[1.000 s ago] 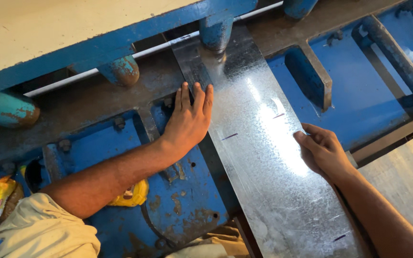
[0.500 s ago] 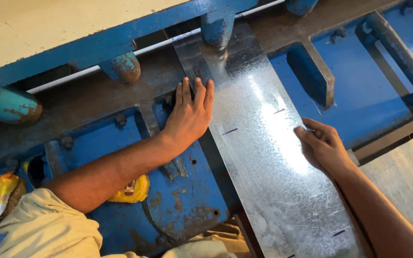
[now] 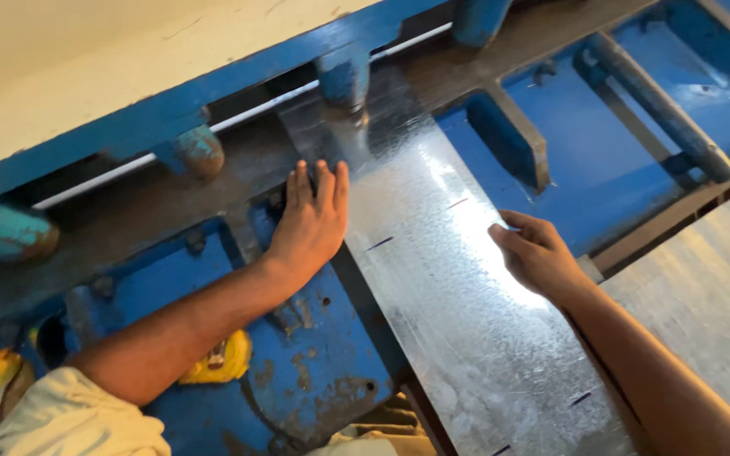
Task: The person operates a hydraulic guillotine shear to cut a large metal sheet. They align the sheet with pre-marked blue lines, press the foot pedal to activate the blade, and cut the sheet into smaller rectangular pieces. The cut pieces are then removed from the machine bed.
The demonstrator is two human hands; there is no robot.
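A long shiny galvanised metal strip [image 3: 433,279] lies on the blue shearing machine bed [image 3: 323,371], its far end under the machine's blue top beam [image 3: 213,93]. My left hand [image 3: 310,224] lies flat with fingers together against the strip's left edge. My right hand [image 3: 538,253] curls over the strip's right edge and grips it. Short dark marks are drawn on the strip.
Blue round hold-down feet [image 3: 344,76] hang from the beam above the strip. A raised blue rib [image 3: 513,139] and a slanted bar [image 3: 661,105] stand right of the strip. Another metal sheet [image 3: 703,304] lies at the right. Yellow objects [image 3: 221,363] sit at lower left.
Both hands keep their hold on the strip's edges. The strip and hands have barely shifted; the view has moved slightly.
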